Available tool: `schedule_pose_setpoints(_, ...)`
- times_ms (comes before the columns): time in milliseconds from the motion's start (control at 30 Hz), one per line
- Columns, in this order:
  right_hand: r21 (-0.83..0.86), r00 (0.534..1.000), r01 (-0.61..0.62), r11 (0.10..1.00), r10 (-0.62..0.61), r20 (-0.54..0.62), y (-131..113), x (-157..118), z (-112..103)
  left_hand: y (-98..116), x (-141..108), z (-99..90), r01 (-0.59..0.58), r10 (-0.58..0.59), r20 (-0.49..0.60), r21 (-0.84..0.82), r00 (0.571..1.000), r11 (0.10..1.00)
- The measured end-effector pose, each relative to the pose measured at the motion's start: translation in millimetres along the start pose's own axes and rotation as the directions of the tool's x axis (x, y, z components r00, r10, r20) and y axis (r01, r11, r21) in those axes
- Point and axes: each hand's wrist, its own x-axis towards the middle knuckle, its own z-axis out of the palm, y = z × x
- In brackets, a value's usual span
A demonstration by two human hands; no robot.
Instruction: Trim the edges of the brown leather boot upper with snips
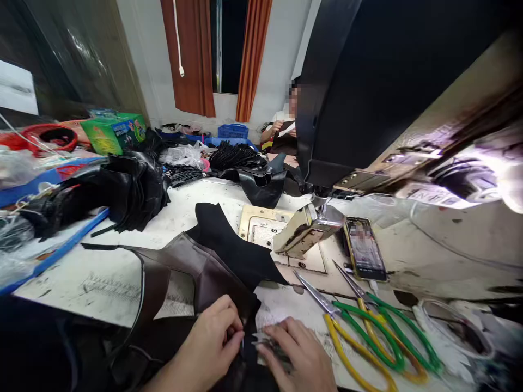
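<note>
My left hand (214,343) is closed in a pinch at the edge of a dark brown leather piece (212,272), which drapes over the near edge of the table. Just to its right, my right hand (298,354) curls around small thread snips (265,344), their pointed tips toward my left fingers; they are partly hidden and blurred. Black lining material (232,245) lies beneath and beyond the brown leather. Right of my right hand rest two pairs of large scissors, one with green and yellow handles (363,332) in front of the other.
A post-bed sewing machine's post (306,228) stands ahead, its dark head (351,98) overhanging from the right. A phone (365,247) lies beside the post. Stacked black leather pieces (131,190) sit at left behind a blue edge strip (73,247). Across the table a person (281,128) handles material.
</note>
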Motion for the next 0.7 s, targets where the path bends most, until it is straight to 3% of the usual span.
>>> schedule_pose_setpoints(700, 0.085, 0.999, 0.023, 0.996, -0.025, 0.027, -0.1, -0.8, 0.7, -1.2, 2.6, -0.1, -0.004, 0.004, -0.024, -0.040, 1.000, 0.999)
